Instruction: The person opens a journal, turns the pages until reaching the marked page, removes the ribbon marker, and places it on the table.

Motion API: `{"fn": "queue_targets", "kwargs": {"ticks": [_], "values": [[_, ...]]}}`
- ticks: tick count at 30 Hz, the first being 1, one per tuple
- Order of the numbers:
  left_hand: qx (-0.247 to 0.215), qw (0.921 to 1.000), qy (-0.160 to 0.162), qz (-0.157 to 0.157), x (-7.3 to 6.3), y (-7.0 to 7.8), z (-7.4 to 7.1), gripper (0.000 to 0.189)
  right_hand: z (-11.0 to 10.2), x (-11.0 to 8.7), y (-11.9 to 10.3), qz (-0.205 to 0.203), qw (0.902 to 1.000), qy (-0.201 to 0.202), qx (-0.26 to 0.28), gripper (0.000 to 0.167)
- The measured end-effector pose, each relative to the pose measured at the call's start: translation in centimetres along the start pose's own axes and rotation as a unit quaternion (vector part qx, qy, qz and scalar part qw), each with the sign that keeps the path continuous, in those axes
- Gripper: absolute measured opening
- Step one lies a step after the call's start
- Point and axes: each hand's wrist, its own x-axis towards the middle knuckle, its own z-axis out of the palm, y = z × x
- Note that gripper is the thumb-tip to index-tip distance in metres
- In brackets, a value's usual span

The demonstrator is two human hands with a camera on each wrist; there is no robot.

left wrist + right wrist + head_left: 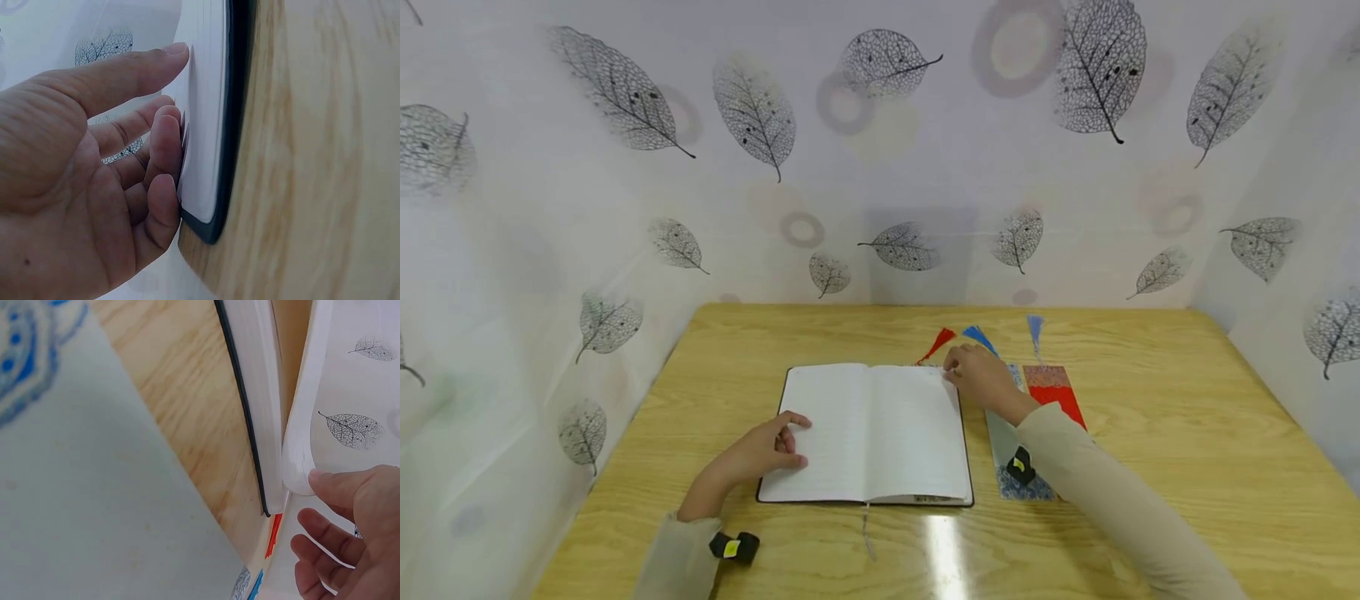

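An open notebook (827, 433) with blank-looking pages and a dark cover lies on the table. My left hand (767, 450) rests at the left page's outer edge, its fingers loosely bent; in the left wrist view its fingertips touch the paper. My right hand (981, 375) is at the upper right corner of the right page (917, 433). The right wrist view shows its thumb touching a raised, curving page (303, 469), the other fingers bent below. A red tassel (937, 343) sticks out at the notebook's top, and a patterned strip (932, 500) shows beneath the page's lower edge.
Right of the notebook lie a pale blue-patterned bookmark (1003, 442), partly under my right arm, and a red one (1052, 392). A blue tassel (979, 337) and a lavender tassel (1036, 329) lie above them. A thin ribbon (867, 533) hangs from the notebook's spine.
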Motion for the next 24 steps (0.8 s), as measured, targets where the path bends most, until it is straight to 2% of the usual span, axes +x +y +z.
{"fn": "queue_targets", "kwargs": {"ticks": [10, 24], "values": [[0.003, 1.0, 0.003, -0.002, -0.04, -0.13, 0.03, 0.051, 0.18, 0.47, 0.02, 0.032, 0.9995, -0.005, -0.004, 0.015], [-0.003, 0.9999, -0.005, 0.012, 0.17, -0.47, -0.1, 0.052, 0.22, 0.53, 0.03, 0.042, 0.9987, -0.024, -0.019, 0.017]]}}
